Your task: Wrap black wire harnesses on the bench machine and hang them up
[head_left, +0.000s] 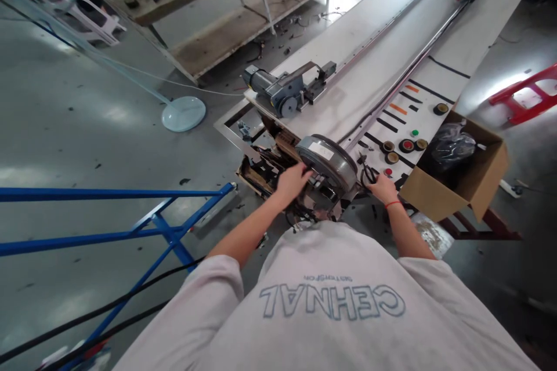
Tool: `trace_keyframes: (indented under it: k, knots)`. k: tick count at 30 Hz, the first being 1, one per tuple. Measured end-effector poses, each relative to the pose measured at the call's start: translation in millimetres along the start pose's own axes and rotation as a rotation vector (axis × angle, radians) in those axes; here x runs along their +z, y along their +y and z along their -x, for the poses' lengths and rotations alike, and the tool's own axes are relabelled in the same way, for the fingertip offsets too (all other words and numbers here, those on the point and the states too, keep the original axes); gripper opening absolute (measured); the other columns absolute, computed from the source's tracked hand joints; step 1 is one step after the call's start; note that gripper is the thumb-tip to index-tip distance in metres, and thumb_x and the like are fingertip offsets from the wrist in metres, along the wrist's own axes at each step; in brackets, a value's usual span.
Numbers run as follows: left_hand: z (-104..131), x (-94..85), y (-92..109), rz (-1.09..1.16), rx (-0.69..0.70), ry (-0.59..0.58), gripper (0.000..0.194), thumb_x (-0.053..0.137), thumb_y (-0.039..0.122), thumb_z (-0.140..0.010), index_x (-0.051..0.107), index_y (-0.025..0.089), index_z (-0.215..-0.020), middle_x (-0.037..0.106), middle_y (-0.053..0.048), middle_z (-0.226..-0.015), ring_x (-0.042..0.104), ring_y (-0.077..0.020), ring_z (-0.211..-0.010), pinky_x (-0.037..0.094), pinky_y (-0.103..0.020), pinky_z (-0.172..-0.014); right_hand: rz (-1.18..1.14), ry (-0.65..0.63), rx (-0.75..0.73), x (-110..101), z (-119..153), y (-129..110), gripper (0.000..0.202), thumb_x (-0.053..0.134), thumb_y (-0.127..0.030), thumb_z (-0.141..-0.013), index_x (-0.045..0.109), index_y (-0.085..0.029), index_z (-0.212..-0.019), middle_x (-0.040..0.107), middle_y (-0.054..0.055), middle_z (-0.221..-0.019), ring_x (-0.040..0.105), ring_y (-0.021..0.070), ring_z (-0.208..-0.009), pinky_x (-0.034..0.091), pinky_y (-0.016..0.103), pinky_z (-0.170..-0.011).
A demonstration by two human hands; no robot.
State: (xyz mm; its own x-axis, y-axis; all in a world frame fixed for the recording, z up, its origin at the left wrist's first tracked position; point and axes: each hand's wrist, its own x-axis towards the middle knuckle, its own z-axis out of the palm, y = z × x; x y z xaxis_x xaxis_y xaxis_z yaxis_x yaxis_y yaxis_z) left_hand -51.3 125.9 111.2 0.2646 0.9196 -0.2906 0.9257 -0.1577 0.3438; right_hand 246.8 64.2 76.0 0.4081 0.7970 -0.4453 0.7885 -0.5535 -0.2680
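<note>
My right hand (383, 188) is closed on a pair of black-handled scissors (369, 174), whose blades point away from me over the white table's near end. My left hand (292, 184) is pinched together at the left side of a round grey drum-like machine part (326, 156) with a white label. What those fingers hold, if anything, is too small to make out. Below the drum, close to my body, is a dark mechanism with wires (322, 200). Rolls of tape (392, 157) lie right of the drum, near red and green buttons (389, 172).
Right of the table stands an open cardboard box (439, 191) holding a dark plastic bag (455, 148). A motor unit (278, 90) sits on the table's left edge. Blue metal frame bars (113, 193) cross the left side. Black tape strips (387, 124) line the long white table (339, 98).
</note>
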Motion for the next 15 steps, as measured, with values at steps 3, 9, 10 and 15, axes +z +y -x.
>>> trace_keyframes:
  k: [3, 9, 10, 15]
  knots:
    - [-20.2, -16.7, -32.0, 0.072, 0.060, 0.048, 0.026, 0.052, 0.041, -0.091, 0.060, 0.016, -0.096, 0.069, -0.009, -0.098, 0.064, -0.0222, -0.091, 0.048, -0.029, -0.076, -0.401, -0.188, -0.238, -13.0, 37.9, 1.0, 0.023, 0.067, -0.030, -0.070, 0.061, -0.014, -0.086, 0.065, 0.007, -0.079, 0.061, 0.0206, -0.076, 0.048, 0.030, -0.071]
    - [-29.6, -19.9, -50.5, 0.184, 0.213, -0.009, 0.020, 0.053, 0.032, -0.089, 0.060, 0.014, -0.095, 0.067, -0.008, -0.092, 0.063, -0.0200, -0.083, 0.048, -0.030, -0.076, -1.011, -1.265, -0.545, 27.4, 107.9, -86.5, 0.072, 0.037, -0.082, -0.076, 0.063, -0.017, -0.089, 0.067, 0.010, -0.088, 0.064, 0.0211, -0.085, 0.051, 0.035, -0.081]
    - [-27.7, -20.4, -48.8, 0.180, 0.218, -0.002, 0.020, 0.052, 0.031, -0.089, 0.060, 0.014, -0.095, 0.067, -0.009, -0.092, 0.063, -0.0201, -0.083, 0.048, -0.030, -0.076, -1.027, -1.376, -0.485, 39.1, 106.5, -108.2, 0.078, 0.029, -0.087, -0.074, 0.062, -0.017, -0.084, 0.066, 0.009, -0.082, 0.065, 0.0206, -0.080, 0.052, 0.035, -0.077]
    - [-18.4, -31.3, -38.0, 0.091, 0.206, 0.032, 0.022, 0.048, 0.029, -0.091, 0.061, 0.012, -0.099, 0.067, -0.013, -0.101, 0.063, -0.0220, -0.093, 0.048, -0.031, -0.084, -0.942, -1.046, -0.286, 58.0, 103.1, -152.9, 0.066, 0.036, -0.083, -0.077, 0.048, -0.021, -0.058, 0.056, 0.004, -0.049, 0.051, 0.0139, -0.043, 0.041, 0.025, -0.042]
